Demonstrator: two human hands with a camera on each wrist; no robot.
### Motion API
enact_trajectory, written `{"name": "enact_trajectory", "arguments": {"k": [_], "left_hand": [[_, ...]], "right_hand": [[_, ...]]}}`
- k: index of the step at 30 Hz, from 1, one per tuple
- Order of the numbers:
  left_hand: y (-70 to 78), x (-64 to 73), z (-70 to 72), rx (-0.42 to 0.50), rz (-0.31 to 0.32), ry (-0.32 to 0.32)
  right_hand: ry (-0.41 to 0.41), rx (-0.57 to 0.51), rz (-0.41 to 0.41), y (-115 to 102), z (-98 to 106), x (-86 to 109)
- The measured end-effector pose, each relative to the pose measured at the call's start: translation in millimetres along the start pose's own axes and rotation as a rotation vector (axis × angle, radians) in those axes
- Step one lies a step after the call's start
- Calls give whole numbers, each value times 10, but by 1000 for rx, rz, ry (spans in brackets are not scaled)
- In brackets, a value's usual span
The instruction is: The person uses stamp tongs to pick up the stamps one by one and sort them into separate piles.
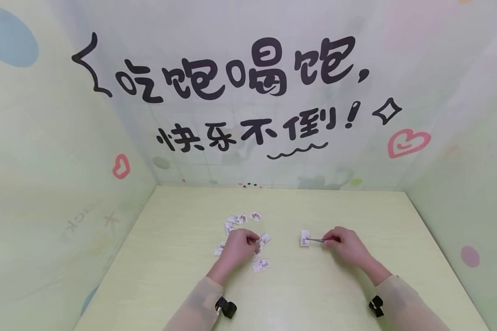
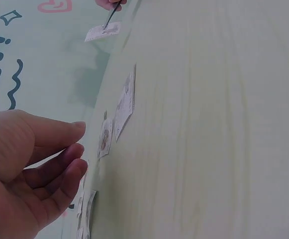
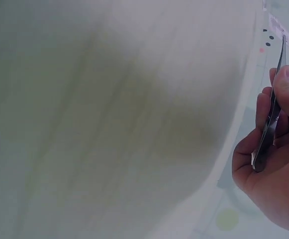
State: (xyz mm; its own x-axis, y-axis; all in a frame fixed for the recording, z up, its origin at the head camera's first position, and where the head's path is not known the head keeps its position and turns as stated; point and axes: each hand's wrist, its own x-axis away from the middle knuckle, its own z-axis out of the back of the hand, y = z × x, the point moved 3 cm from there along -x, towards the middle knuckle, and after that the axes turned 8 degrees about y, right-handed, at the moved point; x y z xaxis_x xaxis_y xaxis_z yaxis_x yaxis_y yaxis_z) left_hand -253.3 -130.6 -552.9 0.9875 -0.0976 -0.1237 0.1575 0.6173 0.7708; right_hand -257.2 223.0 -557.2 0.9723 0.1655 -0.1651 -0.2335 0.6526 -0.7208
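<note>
Tweezers [image 3: 269, 127] are gripped in my right hand [image 1: 349, 248], thumb against fingers. Their tips pinch a small white stamp-like paper [image 1: 304, 236] with a printed picture, which appears raised above the table in the left wrist view. My left hand [image 1: 239, 247] hovers low over a loose group of similar papers. Its fingers bend loosely, and a gap shows between thumb and fingertips in the left wrist view. Close by lie one paper [image 1: 261, 265] nearest me and another [image 2: 126, 107] at a slant. Part of the group is hidden under the left hand.
More papers, including one at the back [image 1: 255, 215] and one at the left [image 1: 228, 227], lie around the left hand on the pale yellow table [image 1: 306, 294]. Printed wall sheets [image 1: 248, 170] rise at the table's back and sides. Both wrists wear black cameras [image 1: 227, 308].
</note>
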Motion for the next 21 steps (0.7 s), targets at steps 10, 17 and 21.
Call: {"name": "enact_trajectory", "arguments": {"k": [10, 17, 21], "left_hand": [[36, -77, -16, -15, 2, 27], [72, -148, -79, -20, 45, -11], [112, -156, -103, -29, 32, -22]], "right_hand": [[26, 7, -35, 23, 41, -4], [60, -8, -60, 41, 95, -50], [64, 10, -76, 80, 125, -58]]}}
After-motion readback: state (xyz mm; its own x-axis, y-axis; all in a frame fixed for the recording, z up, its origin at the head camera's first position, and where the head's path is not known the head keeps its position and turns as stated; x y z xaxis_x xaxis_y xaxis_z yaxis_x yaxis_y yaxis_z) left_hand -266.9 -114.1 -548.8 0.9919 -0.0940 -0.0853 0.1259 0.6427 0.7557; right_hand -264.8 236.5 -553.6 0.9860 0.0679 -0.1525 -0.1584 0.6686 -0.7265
